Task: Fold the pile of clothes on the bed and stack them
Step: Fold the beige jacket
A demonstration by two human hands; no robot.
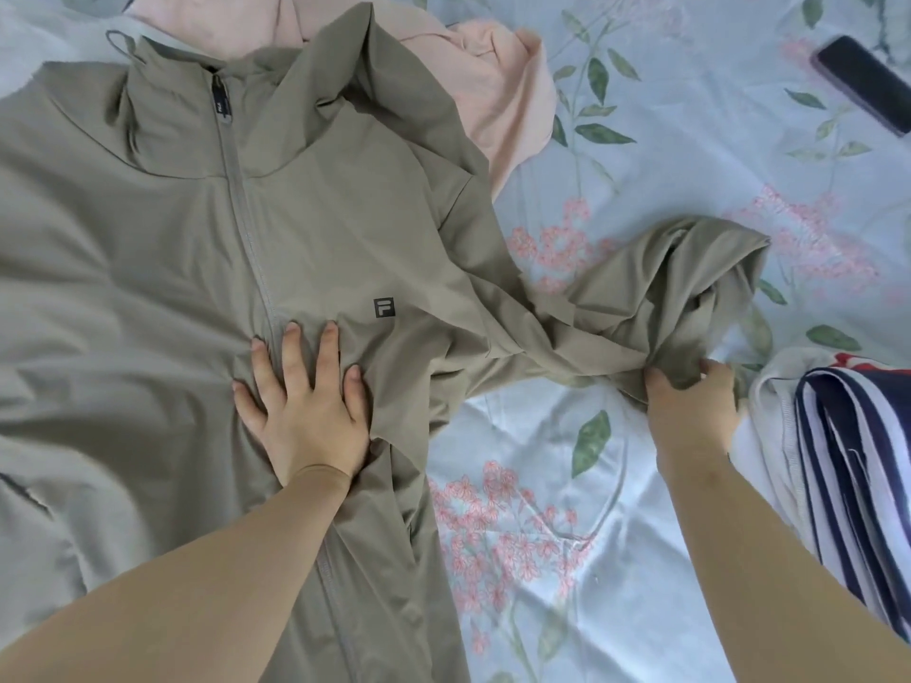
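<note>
Jacket (pixel 172 229) flat on bed (pixel 567 485) under left hand (pixel 300 411), fingers (pixel 325 352) wide, pressing to hold it still. Right hand (pixel 690 406) gripping twisted sleeve (pixel 641 288), probably to pull it straight. Striped pile (pixel 848 460) just right of that grip.

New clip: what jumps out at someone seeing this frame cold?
A khaki zip jacket lies spread front-up across the left of the floral bedsheet, the left hand pressing flat on its front. At right the right hand grips the bunched sleeve, next to a folded navy-striped garment; a pink garment peeks out from under the jacket at top.
</note>
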